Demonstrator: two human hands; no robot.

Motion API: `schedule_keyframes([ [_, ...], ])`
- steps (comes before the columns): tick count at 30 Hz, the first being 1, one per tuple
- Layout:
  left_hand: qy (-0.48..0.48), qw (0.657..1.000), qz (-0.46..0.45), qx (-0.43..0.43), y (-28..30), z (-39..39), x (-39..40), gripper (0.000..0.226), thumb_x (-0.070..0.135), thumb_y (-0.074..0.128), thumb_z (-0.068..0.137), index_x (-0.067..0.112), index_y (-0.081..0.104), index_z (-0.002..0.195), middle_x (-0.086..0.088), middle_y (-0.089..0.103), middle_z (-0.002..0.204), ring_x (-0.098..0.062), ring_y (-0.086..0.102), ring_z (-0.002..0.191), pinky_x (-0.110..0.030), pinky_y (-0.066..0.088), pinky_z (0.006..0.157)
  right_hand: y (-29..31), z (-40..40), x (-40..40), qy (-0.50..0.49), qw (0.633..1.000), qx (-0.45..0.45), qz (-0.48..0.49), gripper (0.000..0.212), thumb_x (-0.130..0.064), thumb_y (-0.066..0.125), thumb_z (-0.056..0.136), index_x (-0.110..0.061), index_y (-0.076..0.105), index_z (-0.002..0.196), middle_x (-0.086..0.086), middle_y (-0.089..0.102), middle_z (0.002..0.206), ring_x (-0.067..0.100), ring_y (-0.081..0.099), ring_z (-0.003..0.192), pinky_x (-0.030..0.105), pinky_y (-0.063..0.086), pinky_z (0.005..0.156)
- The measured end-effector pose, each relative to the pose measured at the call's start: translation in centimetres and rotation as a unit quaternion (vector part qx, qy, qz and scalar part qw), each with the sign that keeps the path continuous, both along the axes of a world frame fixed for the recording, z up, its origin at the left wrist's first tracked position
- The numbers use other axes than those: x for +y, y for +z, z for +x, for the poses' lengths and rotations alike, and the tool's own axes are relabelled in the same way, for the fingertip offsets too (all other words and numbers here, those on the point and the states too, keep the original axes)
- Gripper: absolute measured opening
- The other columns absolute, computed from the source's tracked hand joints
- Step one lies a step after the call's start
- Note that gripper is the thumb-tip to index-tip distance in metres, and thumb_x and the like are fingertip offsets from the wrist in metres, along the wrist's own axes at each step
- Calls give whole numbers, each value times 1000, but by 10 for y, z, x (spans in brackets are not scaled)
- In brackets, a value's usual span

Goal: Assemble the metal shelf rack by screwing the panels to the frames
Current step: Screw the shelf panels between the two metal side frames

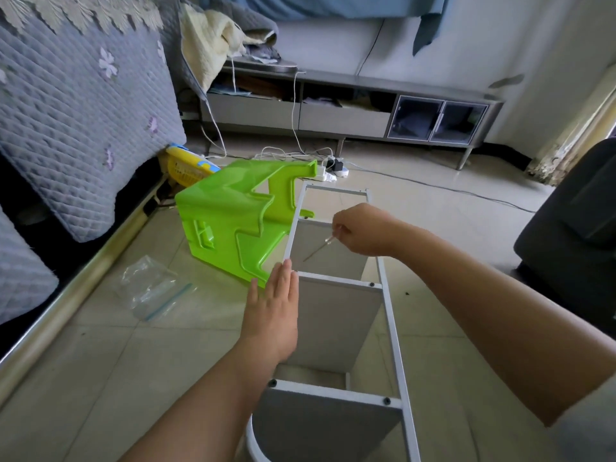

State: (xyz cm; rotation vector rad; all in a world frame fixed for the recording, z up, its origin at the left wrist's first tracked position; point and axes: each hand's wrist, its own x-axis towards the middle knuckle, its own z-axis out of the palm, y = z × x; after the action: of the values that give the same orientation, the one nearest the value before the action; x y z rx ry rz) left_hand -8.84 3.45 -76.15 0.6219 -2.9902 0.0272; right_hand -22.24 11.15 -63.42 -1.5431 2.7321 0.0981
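Setting: a white metal rack (336, 311) is seen lying on its side on a tiled floor (100, 361), with a green plastic stool (230, 221) tipped just beside it.
Left hand: the left hand (271, 315) is laid flat, fingers together and closed on nothing, against the left frame rail (291, 235), apparently to steady it.
Right hand: the right hand (363, 233) is pinched on a thin tool (318, 248), probably a hex key, angled down between two panels.
Panels: several grey panels (333, 328) are already fixed by dark screws (386, 401).
Stage: a far-end joint is judged in hand.
Nearby: an emptied clear plastic bag (153, 290) lies left.
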Motion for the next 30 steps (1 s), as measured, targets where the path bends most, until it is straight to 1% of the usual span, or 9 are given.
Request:
schedule_keyframes([
  [1,-25,998,-42,26,-2,-1,1,81,23,62,79,-2,22,145,-15,13,155,-23,21,142,-51,26,109,-1,-7,14,-21,1000,-3,-21,29,-15,38,94,-4,61,107,16,62,109,31,55,101,31,43,78],
  [2,-37,996,-67,45,-8,-3,1,83,24,77,61,-5,46,133,-18,40,144,-24,44,131,-52,40,98,-3,-13,30,-40,998,-7,-39,28,-14,38,93,-4,62,105,15,63,107,30,55,99,30,42,76],
  [3,-45,993,-90,59,-15,-6,-1,82,22,86,42,-5,62,116,-18,58,127,-26,60,113,-49,50,84,-5,-19,45,-56,997,-9,-54,28,-13,38,93,-4,63,105,13,64,106,29,55,99,30,42,77],
  [4,-45,993,-89,58,-21,-7,-2,81,20,89,30,-6,69,103,-20,66,112,-28,67,100,-46,54,74,-7,-23,60,-67,996,-9,-63,29,-13,39,94,-5,63,107,12,65,108,27,56,101,30,42,80],
  [6,-35,996,-71,31,-31,-9,-5,80,20,91,21,-9,71,92,-24,69,98,-34,69,90,-42,56,65,-12,-29,84,-71,995,-10,-62,30,-12,39,95,-8,63,113,7,64,114,24,55,106,27,40,84],
  [8,-37,996,-79,24,-36,-9,-4,80,21,91,20,-11,70,90,-26,68,94,-37,68,89,-41,56,64,-16,-33,98,-64,997,-13,-51,31,-12,39,95,-11,61,117,5,63,117,22,54,109,25,38,84],
  [20,-59,996,-64,-28,-37,-7,-8,87,27,90,33,-18,63,101,-33,63,104,-43,63,100,-50,55,78,-22,-35,103,-51,997,-19,-47,30,-14,39,96,-16,59,118,2,58,114,21,53,107,26,39,83],
  [24,-62,996,-65,-30,-38,-8,-9,85,24,88,35,-18,62,104,-32,63,106,-42,62,102,-50,55,80,-24,-35,98,-50,998,-25,-29,31,-15,38,95,-18,59,117,1,57,114,21,53,107,29,43,86],
  [30,-58,995,-76,15,-42,-8,-9,80,19,88,33,-16,64,101,-30,64,104,-40,64,100,-48,56,77,-12,-29,90,-33,999,-20,26,30,-11,38,95,-16,59,116,2,56,112,20,52,106,23,37,81],
])
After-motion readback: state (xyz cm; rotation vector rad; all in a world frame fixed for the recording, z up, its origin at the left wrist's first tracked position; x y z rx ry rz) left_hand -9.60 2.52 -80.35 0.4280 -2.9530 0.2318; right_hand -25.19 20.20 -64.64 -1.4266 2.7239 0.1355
